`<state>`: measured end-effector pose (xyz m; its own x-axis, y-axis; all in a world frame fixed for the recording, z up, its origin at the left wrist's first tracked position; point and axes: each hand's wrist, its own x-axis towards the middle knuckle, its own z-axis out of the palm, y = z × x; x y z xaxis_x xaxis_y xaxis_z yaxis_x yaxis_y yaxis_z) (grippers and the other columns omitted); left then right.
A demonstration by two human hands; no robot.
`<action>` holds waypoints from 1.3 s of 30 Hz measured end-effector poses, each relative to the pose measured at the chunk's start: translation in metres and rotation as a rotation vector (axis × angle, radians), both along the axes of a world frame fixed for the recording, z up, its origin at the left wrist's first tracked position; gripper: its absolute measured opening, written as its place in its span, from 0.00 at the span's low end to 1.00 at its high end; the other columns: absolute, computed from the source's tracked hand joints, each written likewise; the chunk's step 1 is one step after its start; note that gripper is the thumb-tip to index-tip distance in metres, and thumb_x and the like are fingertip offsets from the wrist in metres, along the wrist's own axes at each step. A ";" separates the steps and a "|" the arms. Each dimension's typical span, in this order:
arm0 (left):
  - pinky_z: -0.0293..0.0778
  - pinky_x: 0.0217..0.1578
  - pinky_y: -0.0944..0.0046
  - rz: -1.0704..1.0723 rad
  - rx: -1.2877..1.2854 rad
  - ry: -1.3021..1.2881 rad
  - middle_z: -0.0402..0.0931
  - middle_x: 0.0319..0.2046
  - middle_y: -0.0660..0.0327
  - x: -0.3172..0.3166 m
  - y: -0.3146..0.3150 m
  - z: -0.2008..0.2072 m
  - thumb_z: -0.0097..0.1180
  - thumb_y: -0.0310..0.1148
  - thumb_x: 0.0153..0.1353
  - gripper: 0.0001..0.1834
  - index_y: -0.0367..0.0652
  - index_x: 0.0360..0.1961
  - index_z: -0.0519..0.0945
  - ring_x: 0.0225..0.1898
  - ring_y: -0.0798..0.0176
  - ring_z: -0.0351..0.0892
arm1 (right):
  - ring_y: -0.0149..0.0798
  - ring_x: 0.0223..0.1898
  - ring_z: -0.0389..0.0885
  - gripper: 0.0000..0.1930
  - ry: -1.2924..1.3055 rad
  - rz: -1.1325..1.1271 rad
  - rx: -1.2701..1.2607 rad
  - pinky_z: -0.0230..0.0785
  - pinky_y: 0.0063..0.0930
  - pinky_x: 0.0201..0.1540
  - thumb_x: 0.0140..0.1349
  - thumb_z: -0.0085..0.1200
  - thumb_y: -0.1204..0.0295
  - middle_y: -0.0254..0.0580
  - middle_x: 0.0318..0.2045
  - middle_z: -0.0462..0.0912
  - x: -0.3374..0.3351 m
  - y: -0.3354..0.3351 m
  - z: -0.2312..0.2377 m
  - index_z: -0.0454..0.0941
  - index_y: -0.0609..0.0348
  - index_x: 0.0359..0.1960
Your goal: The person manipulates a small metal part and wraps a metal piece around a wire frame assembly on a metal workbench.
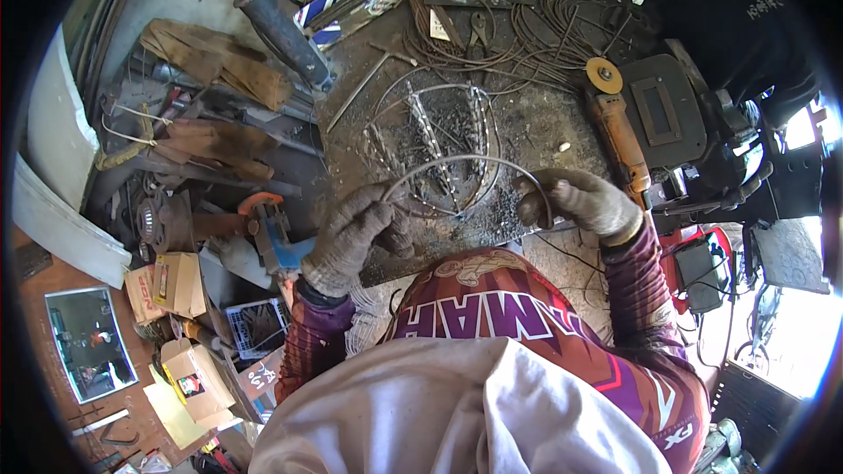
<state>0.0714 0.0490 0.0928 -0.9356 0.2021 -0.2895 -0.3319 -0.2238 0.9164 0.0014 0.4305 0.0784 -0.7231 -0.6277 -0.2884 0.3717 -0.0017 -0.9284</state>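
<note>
Both my hands wear dirty grey-brown work gloves. Between them I hold a bent metal rod (465, 157), an arc bowed away from me. My left hand (364, 228) grips its left end. My right hand (581, 202) has its fingers closed round the right end. Behind and under the arc, on the dark metal worktable (540, 127), lies a round wire frame (436, 89) with bright, ridged rods (425, 123) fanning across it. Whether the arc touches this frame I cannot tell.
An orange angle grinder (622, 136) lies at the table's right. Pliers (479, 31) and coiled wire (531, 31) lie at the back. A T-shaped metal tool (364, 88) is left of the frame, near an upright pipe (281, 31). A blue-and-orange tool (272, 233) stands beside my left forearm.
</note>
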 end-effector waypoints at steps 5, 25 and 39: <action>0.83 0.34 0.61 -0.039 -0.025 0.076 0.83 0.34 0.58 -0.002 0.012 0.021 0.59 0.40 0.76 0.18 0.35 0.56 0.79 0.31 0.62 0.85 | 0.34 0.27 0.83 0.27 0.032 -0.037 -0.033 0.79 0.29 0.36 0.83 0.43 0.53 0.39 0.25 0.82 0.002 -0.006 0.031 0.78 0.70 0.57; 0.75 0.34 0.68 -0.868 -0.259 0.221 0.81 0.35 0.64 0.033 -0.035 0.185 0.49 0.39 0.82 0.18 0.35 0.57 0.82 0.34 0.73 0.79 | 0.40 0.39 0.85 0.18 0.347 0.714 0.030 0.77 0.33 0.46 0.83 0.46 0.63 0.45 0.35 0.86 0.049 0.018 0.194 0.81 0.67 0.49; 0.80 0.49 0.55 0.211 -1.022 0.757 0.87 0.47 0.48 -0.085 -0.031 -0.020 0.65 0.30 0.68 0.14 0.39 0.54 0.85 0.48 0.46 0.87 | 0.37 0.49 0.87 0.19 0.627 -0.337 0.552 0.76 0.33 0.56 0.73 0.58 0.62 0.45 0.46 0.90 -0.090 -0.073 -0.006 0.85 0.52 0.61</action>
